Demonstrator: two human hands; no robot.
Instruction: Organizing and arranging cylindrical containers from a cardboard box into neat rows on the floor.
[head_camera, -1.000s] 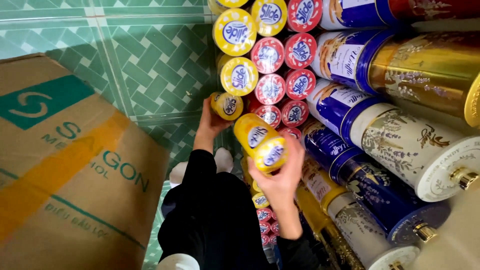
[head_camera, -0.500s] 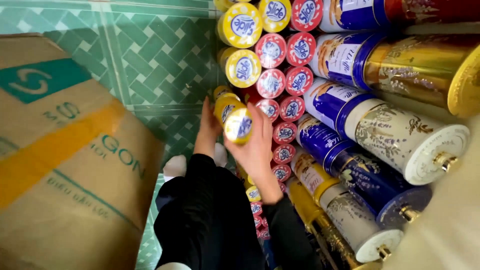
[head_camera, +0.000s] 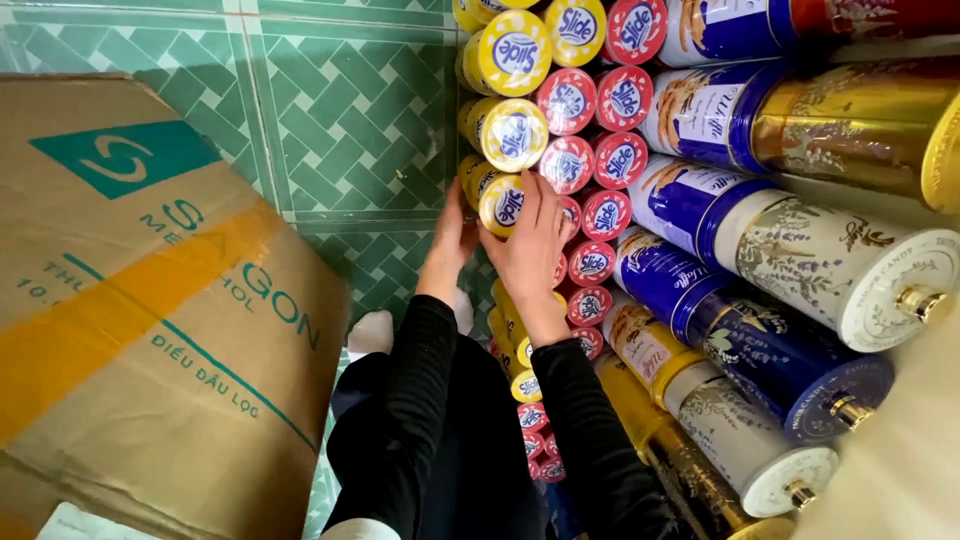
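Note:
A yellow snack can (head_camera: 503, 203) with a white lid lies on its side in a column of yellow cans (head_camera: 512, 135). My right hand (head_camera: 532, 250) wraps over it from the right, fingers across the lid's edge. On the can's left side rests my left hand (head_camera: 449, 243), fingers pointing up along it. Red-lidded cans (head_camera: 592, 165) are stacked in rows just right of the yellow ones. Both arms wear black sleeves.
Large blue, white and gold round tins (head_camera: 790, 250) are piled on the right. A big cardboard box (head_camera: 150, 310) with a yellow tape strip stands at left. Green patterned floor tiles (head_camera: 340, 110) show between. My white-socked foot (head_camera: 372, 332) is beside the box.
My right hand has carried the yellow can from mid-air up and left into the yellow column. The left hand stayed beside the column.

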